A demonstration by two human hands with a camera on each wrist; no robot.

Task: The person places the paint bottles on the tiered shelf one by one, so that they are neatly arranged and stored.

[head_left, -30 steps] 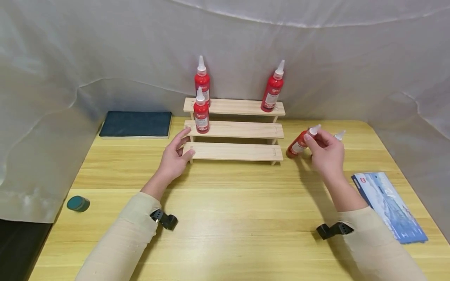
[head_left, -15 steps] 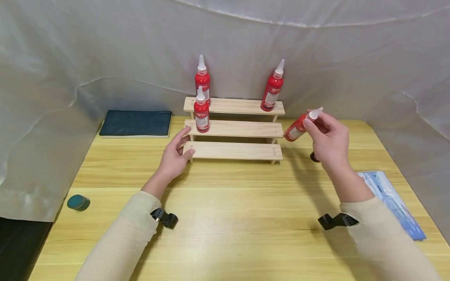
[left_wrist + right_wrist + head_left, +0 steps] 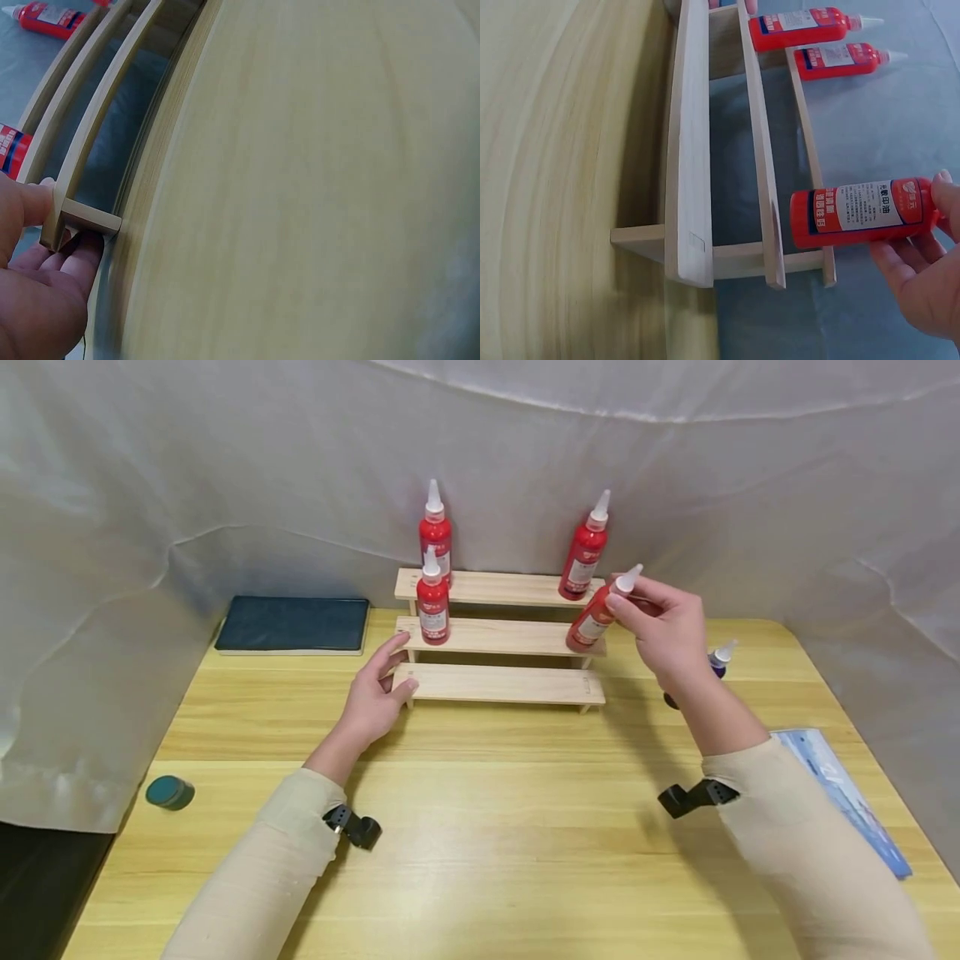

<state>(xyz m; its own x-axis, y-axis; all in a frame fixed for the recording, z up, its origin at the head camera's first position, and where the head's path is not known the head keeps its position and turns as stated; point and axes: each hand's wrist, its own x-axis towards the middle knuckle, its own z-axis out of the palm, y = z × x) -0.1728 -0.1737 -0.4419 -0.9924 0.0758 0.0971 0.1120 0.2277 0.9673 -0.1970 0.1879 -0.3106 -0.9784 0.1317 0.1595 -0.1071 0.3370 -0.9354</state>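
Note:
A three-step wooden rack (image 3: 498,683) stands at the back of the table. My left hand (image 3: 371,697) grips its left end, thumb over the lowest board and fingers below, as the left wrist view shows. My right hand (image 3: 667,631) pinches a red squeeze bottle (image 3: 592,620) near its white nozzle. Held tilted, that bottle has its base at the right end of the middle board; whether it touches, I cannot tell. Upright on the top board are a red bottle at the left (image 3: 436,539) and a red bottle at the right (image 3: 582,560). Another red bottle (image 3: 433,610) stands on the middle board's left.
A dark flat box (image 3: 292,625) lies left of the rack, and a small green-lidded jar (image 3: 170,792) sits nearer at the left. Behind my right wrist, a dark bottle with a white nozzle (image 3: 722,658) is partly hidden. A blue printed booklet (image 3: 843,797) lies at the right.
My right hand has lifted the red bottle from beside the rack and carried it left, over the middle board's right end. The left hand has stayed at the rack's left end.

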